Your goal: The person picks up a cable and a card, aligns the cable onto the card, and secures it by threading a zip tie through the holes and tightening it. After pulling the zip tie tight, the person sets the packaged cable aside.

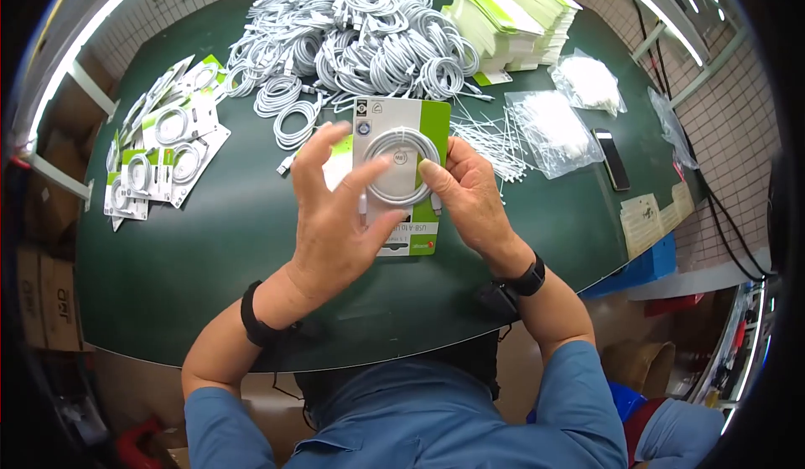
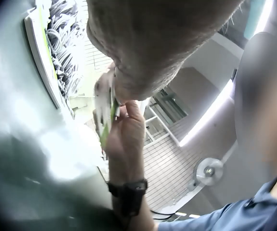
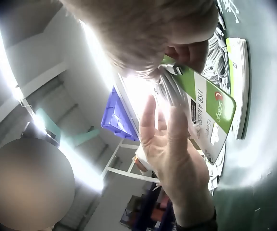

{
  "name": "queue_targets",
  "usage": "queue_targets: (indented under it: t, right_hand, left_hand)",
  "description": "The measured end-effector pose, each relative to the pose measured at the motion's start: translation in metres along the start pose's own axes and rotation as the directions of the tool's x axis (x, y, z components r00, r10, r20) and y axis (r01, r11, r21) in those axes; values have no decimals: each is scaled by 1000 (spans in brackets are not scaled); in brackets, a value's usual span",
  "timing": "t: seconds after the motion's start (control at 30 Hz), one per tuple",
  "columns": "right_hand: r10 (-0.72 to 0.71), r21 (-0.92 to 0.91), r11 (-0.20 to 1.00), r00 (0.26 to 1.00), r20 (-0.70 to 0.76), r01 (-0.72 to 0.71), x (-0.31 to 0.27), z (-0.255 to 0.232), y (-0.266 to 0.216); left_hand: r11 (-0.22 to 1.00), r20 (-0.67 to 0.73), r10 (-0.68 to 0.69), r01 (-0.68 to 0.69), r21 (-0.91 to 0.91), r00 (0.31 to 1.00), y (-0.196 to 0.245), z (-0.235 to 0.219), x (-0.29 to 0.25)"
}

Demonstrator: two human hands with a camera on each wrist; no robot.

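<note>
A white-and-green packaging card (image 1: pixel 411 117) with a coiled white USB cable (image 1: pixel 387 190) on its front is held up over the table. My right hand (image 1: pixel 474 200) grips the card's right edge, thumb on the coil and fingers behind. At the left of the coil, my left hand (image 1: pixel 331 217) has its fingers spread and extended, fingertips right at the cable. In the right wrist view, the left hand's fingers (image 3: pixel 178 127) reach straight up beside the coil. Printing on the card (image 3: pixel 215 120) shows upside down in the head view.
A large heap of coiled white cables (image 1: pixel 352 33) lies at the back, beside stacked cards (image 1: pixel 503 24). Carded cables (image 1: pixel 159 150) lie at the left. White ties (image 1: pixel 495 142), plastic bags (image 1: pixel 549 133) and a phone (image 1: pixel 612 160) are at the right. Another card stack (image 3: pixel 239 86) lies below the hands.
</note>
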State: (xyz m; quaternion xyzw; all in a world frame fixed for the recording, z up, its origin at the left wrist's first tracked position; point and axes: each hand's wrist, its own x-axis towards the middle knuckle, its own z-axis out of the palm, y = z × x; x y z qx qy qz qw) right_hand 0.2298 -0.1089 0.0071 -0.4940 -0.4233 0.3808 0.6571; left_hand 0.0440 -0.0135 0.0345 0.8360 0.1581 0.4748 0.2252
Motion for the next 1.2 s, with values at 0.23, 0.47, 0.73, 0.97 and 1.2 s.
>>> queue_targets:
  t: [0.23,0.47,0.73,0.97,1.2]
  right_hand:
    - [-11,-41,999,998,62,14,-4,-5,3]
    - [48,-213,977,994,94,-27,-5,-9,-2]
    - [-161,-85,985,977,-139,151,-5,6,-9]
    - [-367,-292,898,927,-82,330,-11,16,-1]
    - [-638,-862,241,742,205,446,-4,4,1]
  left_hand:
    - [872,234,372,-425,245,898,-13,7,-6]
    - [833,271,410,-479,277,871,-16,11,-8]
    - [985,-47,-85,77,-154,995,3,8,6]
    - [533,400,-428,584,-612,811,-22,10,-2]
    - [722,415,-496,628,-291,762,-20,-10,-3]
